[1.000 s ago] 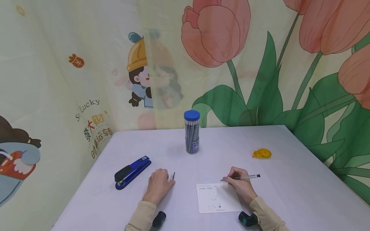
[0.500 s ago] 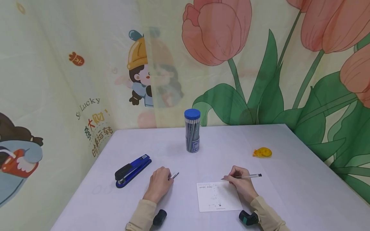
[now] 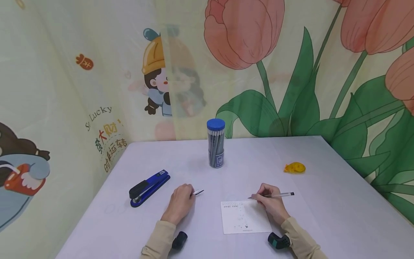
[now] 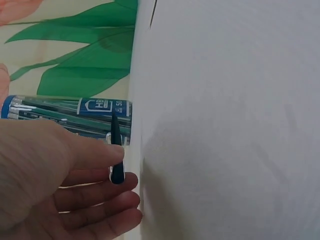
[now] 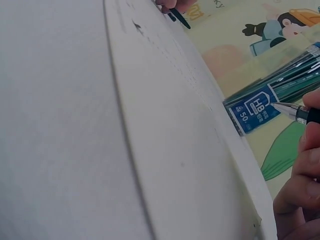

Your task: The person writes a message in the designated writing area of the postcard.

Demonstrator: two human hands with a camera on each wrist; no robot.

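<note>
My left hand (image 3: 181, 205) pinches a pen cap with a dark clip (image 4: 117, 167) between thumb and index finger; in the left wrist view its other fingers lie loosely curved below. To the right, my right hand (image 3: 272, 205) holds an uncapped gel pen (image 3: 286, 194) in a writing grip, the bare metal tip pointing left. That tip is close by the upper edge of a white card (image 3: 242, 225), which has a line of small writing at its top left and faint marks further down. The right hand overlaps the card's upper right corner.
A blue and black stapler (image 3: 149, 189) lies left of my left hand. A clear tub of pencils with a blue lid (image 3: 216, 144) stands toward the back of the white table (image 3: 339, 216). At the back right sits a small yellow object (image 3: 295, 167). Printed curtains hang behind.
The pen cap in my left fingers has turned from pointing away to pointing rightward. My right hand keeps its grip on the pen. The head view has tilted slightly down.
</note>
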